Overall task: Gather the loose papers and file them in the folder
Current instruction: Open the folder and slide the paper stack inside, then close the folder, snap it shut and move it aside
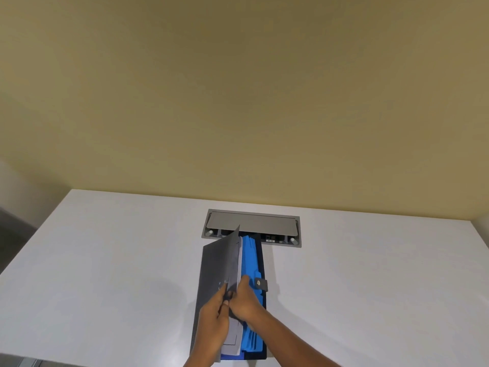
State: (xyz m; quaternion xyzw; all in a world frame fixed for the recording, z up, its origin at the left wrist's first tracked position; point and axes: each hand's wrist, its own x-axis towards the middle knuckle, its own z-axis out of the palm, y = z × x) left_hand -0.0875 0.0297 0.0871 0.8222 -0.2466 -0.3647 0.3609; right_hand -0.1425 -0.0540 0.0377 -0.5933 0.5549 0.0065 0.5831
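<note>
A dark grey expanding folder lies lengthwise on the white table, its front flap raised and tilted. Inside show blue tabbed dividers and pale grey-white papers tucked between the flap and the dividers. A snap-button strap sticks out at the folder's right edge. My left hand pinches the raised flap near its lower edge. My right hand is pressed against the papers and dividers, fingers reaching into the pocket. How many sheets are inside is hidden.
A grey recessed cable box with a hinged lid sits in the table just beyond the folder, touching its far end in view. A beige wall rises behind the table. The table's near edge runs along the lower left.
</note>
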